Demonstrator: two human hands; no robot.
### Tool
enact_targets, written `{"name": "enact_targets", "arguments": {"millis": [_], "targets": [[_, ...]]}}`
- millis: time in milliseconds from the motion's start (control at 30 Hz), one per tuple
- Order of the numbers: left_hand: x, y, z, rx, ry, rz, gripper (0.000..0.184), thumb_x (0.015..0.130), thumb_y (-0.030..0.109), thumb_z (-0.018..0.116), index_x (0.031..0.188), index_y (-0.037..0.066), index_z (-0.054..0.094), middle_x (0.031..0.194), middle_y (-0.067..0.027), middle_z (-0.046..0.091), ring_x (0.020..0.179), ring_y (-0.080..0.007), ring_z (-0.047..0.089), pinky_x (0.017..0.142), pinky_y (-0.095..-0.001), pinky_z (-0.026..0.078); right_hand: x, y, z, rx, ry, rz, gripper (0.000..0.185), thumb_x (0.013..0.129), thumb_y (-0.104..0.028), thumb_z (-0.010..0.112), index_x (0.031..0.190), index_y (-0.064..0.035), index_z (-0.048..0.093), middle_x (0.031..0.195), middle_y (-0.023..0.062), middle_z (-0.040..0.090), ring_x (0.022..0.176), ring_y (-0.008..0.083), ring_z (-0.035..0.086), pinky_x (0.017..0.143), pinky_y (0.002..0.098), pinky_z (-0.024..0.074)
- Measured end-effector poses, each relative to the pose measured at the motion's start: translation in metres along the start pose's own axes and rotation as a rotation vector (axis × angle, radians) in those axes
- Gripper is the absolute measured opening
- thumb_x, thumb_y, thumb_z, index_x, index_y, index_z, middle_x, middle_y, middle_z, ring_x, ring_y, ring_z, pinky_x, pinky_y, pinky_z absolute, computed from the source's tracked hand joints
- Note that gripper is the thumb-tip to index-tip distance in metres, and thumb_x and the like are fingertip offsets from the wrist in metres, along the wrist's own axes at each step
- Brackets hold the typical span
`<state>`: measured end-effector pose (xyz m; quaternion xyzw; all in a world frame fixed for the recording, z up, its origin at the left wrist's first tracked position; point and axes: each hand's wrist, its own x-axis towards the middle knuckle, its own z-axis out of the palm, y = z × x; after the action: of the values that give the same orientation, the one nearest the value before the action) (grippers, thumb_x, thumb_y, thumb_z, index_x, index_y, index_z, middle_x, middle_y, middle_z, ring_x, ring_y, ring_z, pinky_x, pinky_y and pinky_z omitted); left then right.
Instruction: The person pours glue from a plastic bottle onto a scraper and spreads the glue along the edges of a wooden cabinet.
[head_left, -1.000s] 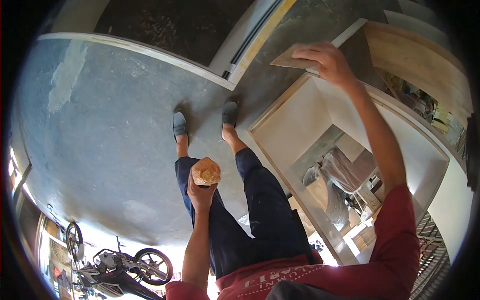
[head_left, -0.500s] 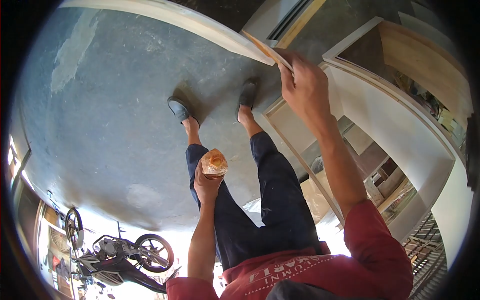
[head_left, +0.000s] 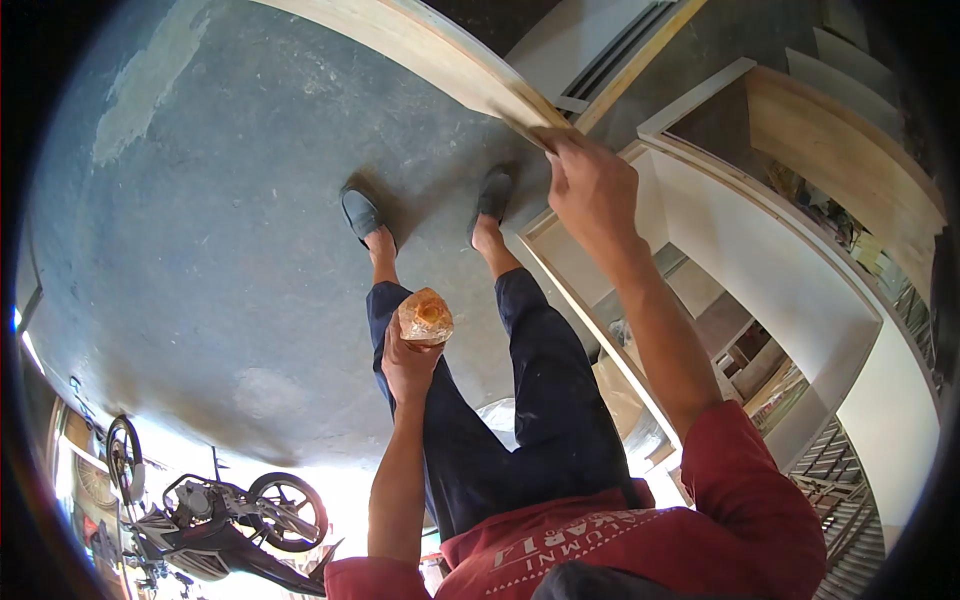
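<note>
My left hand [head_left: 408,372] is wrapped around a squat, pale container with an orange-brown, crusted top [head_left: 427,314], in front of my left thigh. What is inside it I cannot make out. Up and to the right, my right hand [head_left: 596,192] pinches a thin flat blade-like piece [head_left: 522,130], seen nearly edge-on. That piece lies against or very close to the end of a long pale wooden panel edge [head_left: 440,62]; actual contact is hard to confirm.
White cabinet-like frames [head_left: 780,230] with wooden edges stand close on my right. A motorcycle [head_left: 215,530] is parked at the lower left. Grey concrete floor [head_left: 230,230] spreads on the left, with my shoes [head_left: 362,215] on it.
My right hand has moved slightly left and down, and the thin piece has turned from above the panel edge to lie along its end. The left hand keeps its grip on the container.
</note>
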<state>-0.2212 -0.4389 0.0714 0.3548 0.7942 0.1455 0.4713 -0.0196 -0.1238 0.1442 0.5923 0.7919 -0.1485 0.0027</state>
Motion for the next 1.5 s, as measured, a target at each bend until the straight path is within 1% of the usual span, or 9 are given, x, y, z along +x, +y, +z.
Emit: {"name": "enact_targets", "arguments": {"millis": [167,233,500,567,933,1100,1267,1433,1500], "targets": [[0.004,0.005,-0.009,0.002,0.001,-0.005,0.086,0.068,0.021,0.097,0.143,0.004,0.06,0.131,-0.0181,0.072,0.119,-0.0383,0.071,0.102,-0.0457,0.058,0.027,-0.017,-0.031,0.099,0.036,0.096,0.019,0.097,-0.007,0.065,0.114,-0.0087,0.075,0.102,0.0129,0.077,0.091,0.0369,0.074,0.078,0.046,0.0592],[0.005,0.005,-0.011,-0.006,0.011,0.006,0.085,0.069,0.022,0.097,0.144,0.005,0.059,0.13,-0.0167,0.072,0.118,-0.0383,0.071,0.099,-0.0457,0.059,0.046,-0.018,-0.034,0.05,0.048,0.023,0.02,0.1,-0.013,0.065,0.117,-0.0046,0.073,0.099,0.0209,0.076,0.09,0.044,0.072,0.08,0.0509,0.0558],[0.008,0.003,-0.018,-0.052,0.018,-0.026,0.085,0.071,0.022,0.096,0.144,0.006,0.057,0.129,-0.0153,0.071,0.116,-0.0383,0.071,0.095,-0.0458,0.059,0.089,-0.036,-0.015,-0.079,-0.061,0.021,0.024,0.101,-0.017,0.062,0.119,-0.0057,0.073,0.105,0.0197,0.076,0.098,0.0423,0.072,0.088,0.0505,0.0559],[0.008,0.0,-0.017,-0.036,0.02,-0.038,0.085,0.071,0.022,0.097,0.144,0.006,0.057,0.129,-0.0156,0.071,0.116,-0.0385,0.071,0.095,-0.0459,0.059,0.085,-0.035,-0.003,-0.089,0.024,-0.056,0.021,0.1,-0.013,0.062,0.116,-0.0073,0.074,0.104,0.0145,0.077,0.093,0.039,0.074,0.084,0.0494,0.0587],[0.01,0.001,-0.025,-0.073,0.003,-0.1,0.088,0.07,0.023,0.097,0.146,0.004,0.056,0.138,-0.0178,0.068,0.123,-0.0386,0.069,0.101,-0.0461,0.058,0.072,-0.037,-0.032,-0.099,0.026,-0.021,0.027,0.101,-0.02,0.065,0.123,-0.0066,0.072,0.11,0.02,0.076,0.102,0.0433,0.071,0.088,0.0494,0.0564],[0.029,0.016,-0.05,-0.029,0.015,0.004,0.09,0.068,0.02,0.098,0.147,0.004,0.056,0.143,-0.0187,0.065,0.131,-0.0375,0.065,0.106,-0.0459,0.056,0.054,-0.045,-0.024,0.031,0.09,-0.031,0.03,0.101,-0.01,0.063,0.129,-0.0072,0.071,0.118,0.0173,0.075,0.106,0.04,0.071,0.091,0.0468,0.0575],[0.073,0.01,-0.09,-0.009,-0.031,0.091,0.09,0.067,0.021,0.099,0.145,0.002,0.058,0.14,-0.0196,0.067,0.128,-0.0394,0.066,0.104,-0.0464,0.056,0.036,-0.052,-0.008,0.085,0.086,0.056,0.055,0.087,0.005,0.066,0.14,-0.0096,0.067,0.132,0.0101,0.072,0.12,0.0334,0.067,0.102,0.0461,0.0526],[0.121,0.009,-0.133,-0.114,0.072,0.099,0.088,0.067,0.025,0.103,0.14,0.0,0.061,0.129,-0.0196,0.071,0.116,-0.0375,0.071,0.099,-0.0455,0.058,0.022,-0.063,0.009,0.165,0.111,0.229,0.067,0.078,0.008,0.07,0.142,-0.0114,0.067,0.134,0.0059,0.071,0.122,0.0286,0.066,0.097,0.0443,0.0495],[0.145,0.063,-0.172,0.022,0.02,0.121,0.084,0.069,0.026,0.103,0.138,0.001,0.061,0.127,-0.0159,0.072,0.115,-0.0331,0.071,0.101,-0.0431,0.058,0.024,-0.064,0.013,0.156,0.162,0.23,0.061,0.079,0.002,0.074,0.139,-0.013,0.068,0.135,0.0029,0.069,0.126,0.0254,0.064,0.094,0.0438,0.0497]]}}
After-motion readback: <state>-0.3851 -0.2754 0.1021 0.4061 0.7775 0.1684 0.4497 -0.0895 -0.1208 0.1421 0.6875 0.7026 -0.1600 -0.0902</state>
